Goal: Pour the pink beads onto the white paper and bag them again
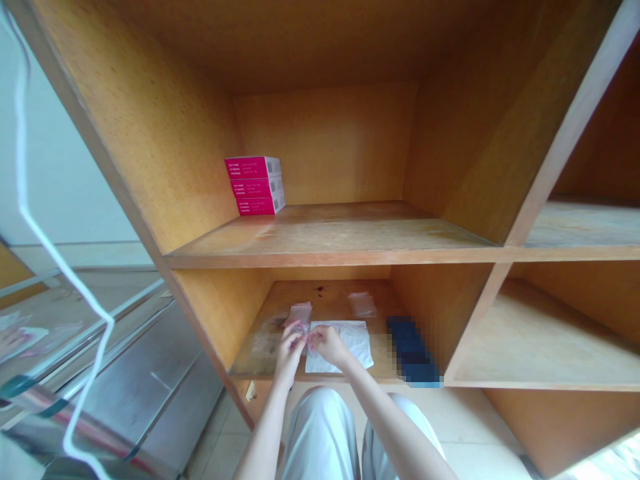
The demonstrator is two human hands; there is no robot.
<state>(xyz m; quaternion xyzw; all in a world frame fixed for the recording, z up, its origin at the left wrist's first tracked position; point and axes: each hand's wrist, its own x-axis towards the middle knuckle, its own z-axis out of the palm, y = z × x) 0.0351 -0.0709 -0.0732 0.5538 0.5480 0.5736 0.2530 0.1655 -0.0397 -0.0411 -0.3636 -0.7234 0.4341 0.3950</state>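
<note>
Both my left hand (pixel 291 353) and my right hand (pixel 327 345) reach into the lower wooden shelf compartment (pixel 320 300). Between their fingertips is a small clear plastic bag (pixel 300 315) with a pinkish tint, pinched at its lower edge. My right hand's wrist passes over a white paper sheet (pixel 343 348), which lies flat beneath it. A second small clear bag (pixel 363 305) rests farther back, out of reach of my fingers.
A pixelated blue object (pixel 413 350) lies at the compartment's right front. Several stacked magenta and white boxes (pixel 255 187) stand on the upper shelf (pixel 330 233). A white cord (pixel 45 240) hangs at left, beside a metal and glass surface (pixel 125 380). Pale trousers (pixel 320 433) show below.
</note>
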